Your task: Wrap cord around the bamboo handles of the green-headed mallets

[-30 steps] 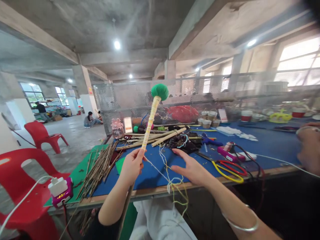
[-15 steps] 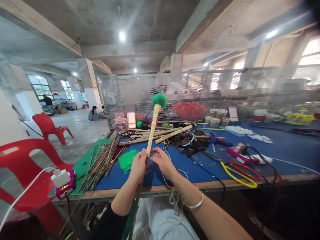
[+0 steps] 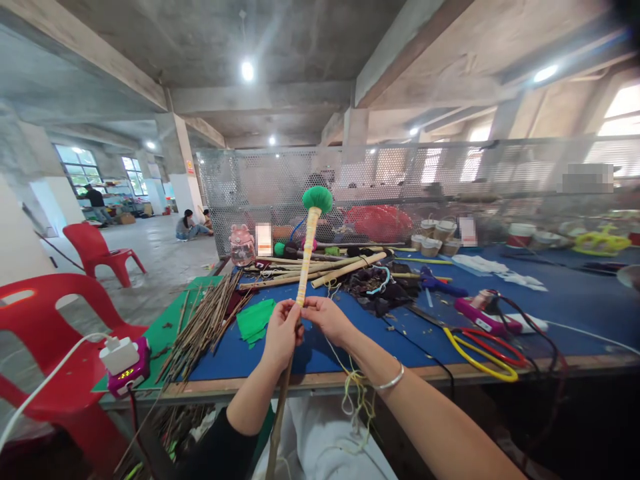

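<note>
I have the left hand closed round the thread-wrapped stick over the tabletop's near edge; the right hand's hold I can't read from here. The steep long axis leans slightly right, green head up.

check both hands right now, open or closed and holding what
Left hand: closed, holding the wrapped stick.
Right hand: at the stick beside the left; whether closed on anything cannot be told.

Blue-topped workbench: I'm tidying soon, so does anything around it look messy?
Yes: the thin pale yellow-and-white yarn hangs in loose, tangled loops at the workbench's front edge, rather than neatly wound.
</note>
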Motion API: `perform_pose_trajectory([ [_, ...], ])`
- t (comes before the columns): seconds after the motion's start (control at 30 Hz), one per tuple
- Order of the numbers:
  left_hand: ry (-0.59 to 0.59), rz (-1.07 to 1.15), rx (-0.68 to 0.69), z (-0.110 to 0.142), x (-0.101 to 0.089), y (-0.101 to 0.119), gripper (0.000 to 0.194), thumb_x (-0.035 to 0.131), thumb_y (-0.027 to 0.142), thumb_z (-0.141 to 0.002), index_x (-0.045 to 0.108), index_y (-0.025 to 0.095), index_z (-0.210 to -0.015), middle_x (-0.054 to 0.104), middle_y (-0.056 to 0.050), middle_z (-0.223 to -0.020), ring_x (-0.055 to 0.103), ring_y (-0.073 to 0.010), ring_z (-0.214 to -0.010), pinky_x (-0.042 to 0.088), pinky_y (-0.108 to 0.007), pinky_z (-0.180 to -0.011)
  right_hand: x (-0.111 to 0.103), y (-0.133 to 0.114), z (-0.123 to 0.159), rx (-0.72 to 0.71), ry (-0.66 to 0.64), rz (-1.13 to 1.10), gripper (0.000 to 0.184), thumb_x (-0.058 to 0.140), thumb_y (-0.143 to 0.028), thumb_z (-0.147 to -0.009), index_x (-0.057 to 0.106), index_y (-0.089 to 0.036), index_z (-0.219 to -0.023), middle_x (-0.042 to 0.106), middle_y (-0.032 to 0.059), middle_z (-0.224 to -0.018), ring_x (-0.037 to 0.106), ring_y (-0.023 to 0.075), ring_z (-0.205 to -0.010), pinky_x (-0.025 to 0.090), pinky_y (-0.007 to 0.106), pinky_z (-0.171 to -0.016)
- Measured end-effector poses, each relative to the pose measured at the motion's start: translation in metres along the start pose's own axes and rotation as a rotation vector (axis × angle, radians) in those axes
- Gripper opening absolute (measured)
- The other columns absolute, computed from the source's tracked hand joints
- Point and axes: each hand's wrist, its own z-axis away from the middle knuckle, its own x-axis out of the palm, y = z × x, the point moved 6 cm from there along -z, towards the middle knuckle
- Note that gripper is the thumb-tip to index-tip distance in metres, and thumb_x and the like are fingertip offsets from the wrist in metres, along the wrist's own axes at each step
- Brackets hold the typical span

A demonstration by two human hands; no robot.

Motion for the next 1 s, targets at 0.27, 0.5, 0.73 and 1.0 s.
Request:
perform_pose_trajectory([
  [0.27,-0.055,0.001,-0.141,0.008,-0.004,0.006,0.040,0.054,0.055,-0.067,0.041,0.018,-0.063,0.038,0.008,-0.049,0.025,-0.0008,-0.029,0.014,-0.014,-0.028,0.017,-0.015,0.000,-0.091,-0.043,0.181,0.032,0.059,-0.042,-0.070,0.057,-0.013,-0.085,0.058,0.0001,-0.063,0.052,0.0120,-0.056,0.041,0.025,-0.056],
  [0.5,-0.051,0.038,-0.209,0.002,-0.014,0.001,0.041,0.053,0.058,-0.066,0.045,0.018,-0.069,0.036,0.009,-0.047,0.024,-0.0003,-0.029,0.012,-0.013,-0.028,-0.024,-0.033,0.047,-0.003,0.142,1.033,0.056,0.060,-0.045,-0.066,0.048,-0.014,-0.111,0.058,0.0100,-0.097,0.054,0.0201,-0.084,0.040,0.029,-0.069],
  [0.73,-0.052,0.044,-0.163,-0.004,-0.014,-0.003,0.040,0.053,0.057,-0.066,0.045,0.018,-0.068,0.035,0.009,-0.046,0.020,0.0002,-0.028,0.011,-0.013,-0.028,-0.020,-0.017,0.097,0.166,0.109,1.409,0.017,0.044,-0.026,-0.080,0.057,-0.017,-0.075,0.062,0.0055,-0.075,0.056,0.0168,-0.073,0.034,0.025,-0.062],
  [1.0,-0.023,-0.095,-0.138,-0.005,-0.016,0.001,0.040,0.051,0.057,-0.067,0.044,0.018,-0.062,0.034,0.009,-0.044,0.023,-0.0014,-0.027,0.011,-0.014,-0.027,-0.028,-0.011,0.023,0.098,-0.033,0.583,0.028,0.047,-0.042,-0.076,0.057,-0.016,-0.076,0.054,-0.0002,-0.063,0.048,0.0107,-0.055,0.038,0.022,-0.052],
])
